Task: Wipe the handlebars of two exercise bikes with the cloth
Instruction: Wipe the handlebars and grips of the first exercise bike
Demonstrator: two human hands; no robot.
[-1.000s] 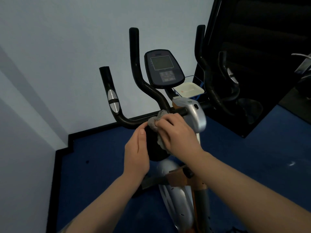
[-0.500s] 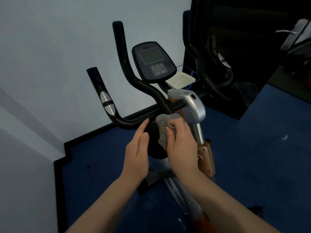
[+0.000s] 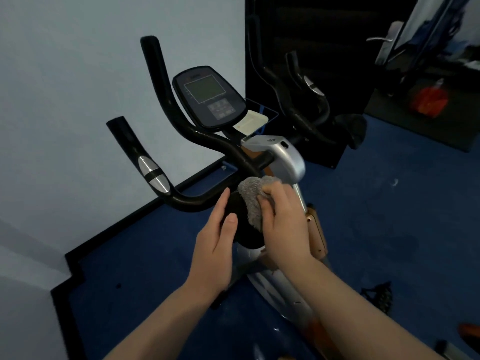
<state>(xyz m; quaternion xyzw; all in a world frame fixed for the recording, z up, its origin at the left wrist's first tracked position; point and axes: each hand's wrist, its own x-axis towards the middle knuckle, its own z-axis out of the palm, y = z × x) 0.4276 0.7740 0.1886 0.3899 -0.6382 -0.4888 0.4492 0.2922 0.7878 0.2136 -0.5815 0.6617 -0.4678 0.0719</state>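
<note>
A: Head view. Right hand point(image 3: 283, 224): fingers curled over a bunched grey cloth point(image 3: 250, 201), gripping it and pressing it against a round black pad point(image 3: 241, 229) at the middle of the exercise bike's handlebar point(image 3: 197, 201). Knuckles up, wrist bent slightly inward, forearm entering from lower right.

B: Left hand?

A: Left hand point(image 3: 215, 253): fingers straight and together, lying flat along the left edge of the same black pad, fingertips reaching up to touch the underside of the handlebar tube. It grips nothing. Thumb rests on the pad's face. Forearm enters from lower left, roughly parallel to the other.

B: Cloth position relative to the bar?

A: Just below the junction where the left bar meets the silver stem housing point(image 3: 283, 157); the top fold of the cloth touches the tube there. The lower part drapes over the pad's right side.

B: Surroundings?

A: Console point(image 3: 207, 96) with a grey screen above the bar. Silver sensor strip point(image 3: 153, 174) on the left grip. Pale wall point(image 3: 65, 87) left, blue floor point(image 3: 389, 216) below. A dark panel point(image 3: 324, 35) behind holds what appears to be a reflection of the right bar; cannot tell for sure.
</note>
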